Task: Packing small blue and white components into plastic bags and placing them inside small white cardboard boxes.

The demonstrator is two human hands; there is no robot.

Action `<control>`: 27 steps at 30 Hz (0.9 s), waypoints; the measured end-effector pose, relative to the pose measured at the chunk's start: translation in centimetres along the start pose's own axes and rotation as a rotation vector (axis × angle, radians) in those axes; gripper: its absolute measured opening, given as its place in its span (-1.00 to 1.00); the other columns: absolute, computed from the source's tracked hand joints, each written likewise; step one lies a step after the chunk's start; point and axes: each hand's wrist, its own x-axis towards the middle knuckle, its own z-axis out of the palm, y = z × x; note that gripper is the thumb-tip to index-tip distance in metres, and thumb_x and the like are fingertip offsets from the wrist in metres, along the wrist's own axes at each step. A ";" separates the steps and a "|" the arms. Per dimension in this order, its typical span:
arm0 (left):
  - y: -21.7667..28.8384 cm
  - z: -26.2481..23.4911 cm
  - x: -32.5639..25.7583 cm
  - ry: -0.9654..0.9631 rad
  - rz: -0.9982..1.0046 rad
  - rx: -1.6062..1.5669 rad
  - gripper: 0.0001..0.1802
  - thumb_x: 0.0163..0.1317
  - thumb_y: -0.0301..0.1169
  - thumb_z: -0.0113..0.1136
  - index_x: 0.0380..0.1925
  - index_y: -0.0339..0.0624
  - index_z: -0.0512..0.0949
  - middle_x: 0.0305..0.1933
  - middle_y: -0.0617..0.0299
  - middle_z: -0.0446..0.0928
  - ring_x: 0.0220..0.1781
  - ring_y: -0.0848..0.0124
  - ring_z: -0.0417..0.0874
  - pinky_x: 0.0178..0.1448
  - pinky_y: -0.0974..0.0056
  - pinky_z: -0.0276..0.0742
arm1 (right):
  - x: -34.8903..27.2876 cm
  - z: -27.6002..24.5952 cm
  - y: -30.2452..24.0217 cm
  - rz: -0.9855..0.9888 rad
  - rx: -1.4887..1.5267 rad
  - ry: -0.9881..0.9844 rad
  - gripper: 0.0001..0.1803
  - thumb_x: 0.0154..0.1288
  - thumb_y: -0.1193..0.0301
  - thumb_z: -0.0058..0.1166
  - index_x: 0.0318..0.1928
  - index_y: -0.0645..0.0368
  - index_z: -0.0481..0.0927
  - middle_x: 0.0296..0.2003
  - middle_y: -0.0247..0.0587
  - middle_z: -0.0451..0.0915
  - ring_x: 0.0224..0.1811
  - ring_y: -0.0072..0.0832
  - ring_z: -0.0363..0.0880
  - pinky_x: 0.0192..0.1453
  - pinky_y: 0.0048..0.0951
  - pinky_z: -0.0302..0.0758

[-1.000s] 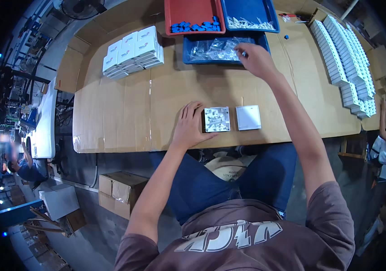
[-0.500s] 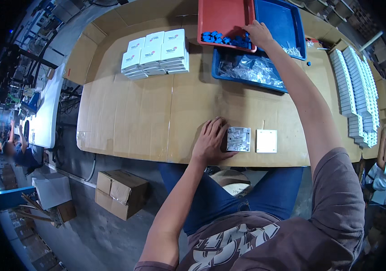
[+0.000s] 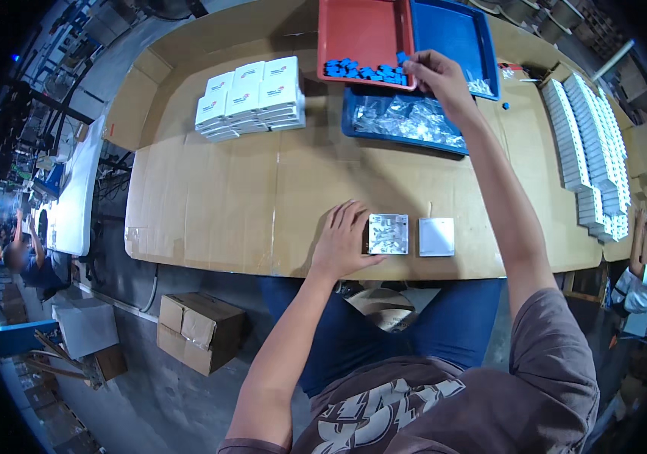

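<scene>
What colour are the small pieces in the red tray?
The small pieces are blue; the head view shows them in the red tray.

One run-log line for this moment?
left hand: flat beside open small box | right hand: pinching blue piece over red tray

The tabletop is covered in matt brown cardboard sheets, creased at the seams. The red tray and 2 blue trays look like smooth, slightly glossy plastic, and the lower blue tray holds crinkled, shiny clear plastic bags. The small open box glints with shiny film inside, beside a matt white lid.
</scene>
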 end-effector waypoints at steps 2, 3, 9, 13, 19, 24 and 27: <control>0.0 0.3 0.0 0.020 0.029 -0.001 0.02 -0.08 0.20 0.53 0.26 -0.25 0.44 0.37 -0.02 0.36 0.51 0.03 0.31 0.64 -0.11 0.14 | -4.1 -0.2 -1.5 0.039 0.188 -0.054 -0.76 0.40 0.39 0.31 -0.04 0.27 0.65 -0.27 -0.27 0.72 -0.38 -0.65 0.55 -0.27 -0.57 0.49; 0.1 0.2 0.0 0.015 0.014 -0.003 0.01 -0.09 0.19 0.54 0.26 -0.25 0.45 0.37 -0.02 0.36 0.50 0.02 0.32 0.63 -0.11 0.15 | -6.5 0.5 -3.2 0.093 0.251 -0.045 -0.80 0.41 0.43 0.28 -0.05 0.24 0.63 -0.29 -0.27 0.71 -0.39 -0.65 0.55 -0.29 -0.57 0.50; 0.1 0.8 -0.3 -0.009 -0.002 0.047 0.03 -0.11 0.19 0.56 0.29 -0.17 0.44 0.40 -0.02 0.36 0.50 0.00 0.34 0.60 -0.12 0.17 | -17.1 0.2 -5.8 0.133 0.356 -0.035 -0.62 0.49 0.46 0.19 0.27 0.21 0.62 -0.33 -0.31 0.63 -0.40 -0.65 0.61 -0.37 -0.57 0.56; 0.4 0.8 -0.6 0.026 0.020 0.064 0.02 -0.06 0.19 0.54 0.33 -0.14 0.41 0.40 0.01 0.36 0.47 -0.05 0.35 0.58 -0.12 0.20 | -22.4 0.4 -4.7 0.235 0.518 0.024 -0.65 0.47 0.45 0.19 0.20 0.27 0.64 -0.30 -0.24 0.63 -0.43 -0.56 0.63 -0.43 -0.51 0.57; 0.5 0.7 -0.5 0.016 0.005 0.063 -0.01 -0.04 0.20 0.53 0.29 -0.17 0.43 0.40 0.00 0.36 0.49 -0.05 0.33 0.59 -0.11 0.21 | -27.0 1.2 -1.2 0.402 0.684 0.061 -0.61 0.47 0.46 0.17 0.24 0.28 0.56 -0.24 -0.16 0.65 -0.36 -0.45 0.68 -0.39 -0.47 0.61; 0.5 0.7 -0.4 0.016 0.016 0.060 -0.01 -0.11 0.11 0.58 0.29 -0.16 0.44 0.38 0.02 0.37 0.48 0.01 0.34 0.60 -0.10 0.20 | -27.7 2.2 1.7 0.489 0.686 0.162 -0.70 0.54 0.43 0.10 0.17 0.28 0.50 -0.19 -0.05 0.68 -0.25 -0.38 0.74 -0.26 -0.41 0.71; 0.7 0.5 -0.7 0.023 0.004 0.054 -0.02 -0.13 -0.01 0.59 0.31 -0.14 0.43 0.42 0.05 0.35 0.48 0.02 0.35 0.57 -0.07 0.23 | -27.6 3.2 2.8 0.511 0.707 0.140 -0.76 0.58 0.41 0.08 0.10 0.29 0.52 -0.17 -0.04 0.69 -0.18 -0.36 0.76 -0.12 -0.39 0.75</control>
